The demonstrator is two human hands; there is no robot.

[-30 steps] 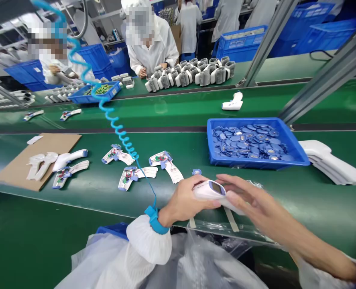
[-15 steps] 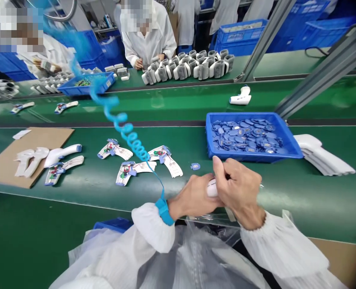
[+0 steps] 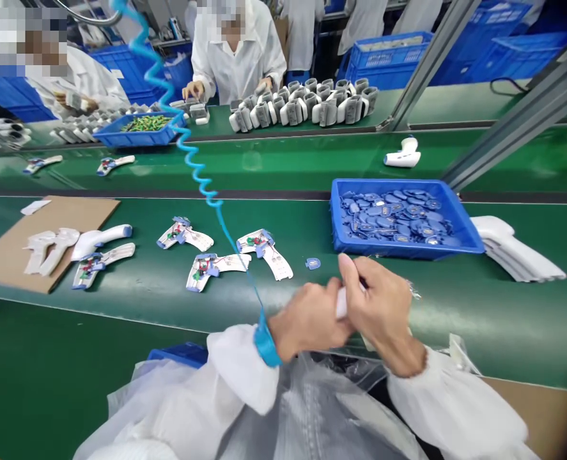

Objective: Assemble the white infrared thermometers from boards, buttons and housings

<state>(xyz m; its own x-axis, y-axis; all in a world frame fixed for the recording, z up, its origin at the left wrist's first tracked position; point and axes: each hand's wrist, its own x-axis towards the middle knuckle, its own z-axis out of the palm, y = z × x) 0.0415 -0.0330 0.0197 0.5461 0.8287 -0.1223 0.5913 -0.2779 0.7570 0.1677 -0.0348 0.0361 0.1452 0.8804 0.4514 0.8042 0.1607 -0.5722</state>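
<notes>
Both of my hands are closed together over the near edge of the green bench. Between them shows a small part of a white plastic housing (image 3: 342, 304); the rest is hidden by the fingers. My left hand (image 3: 309, 317) is wrapped round it, slightly blurred, with a blue wrist strap (image 3: 266, 342) on that wrist. My right hand (image 3: 378, 295) grips it from the other side, thumb up. Just beyond my hands lies a loose blue oval plate (image 3: 312, 263). To its left is an opened pistol-shaped half-shell (image 3: 274, 259) with wires and a blue part inside.
A blue bin (image 3: 408, 250) of blue plates stands ahead, with stacked white shells (image 3: 518, 246) at its right. More wired half-shells (image 3: 206, 271) and a cardboard sheet (image 3: 5, 268) lie left. A coiled blue cord (image 3: 201, 172) hangs to my strap. Co-workers sit beyond the belt.
The coiled cord has swung and drawn straighter. My hands, still together, have shifted slightly. Pieces on the far belt have moved right. A co-worker's hand has reached left to grey-and-white parts.
</notes>
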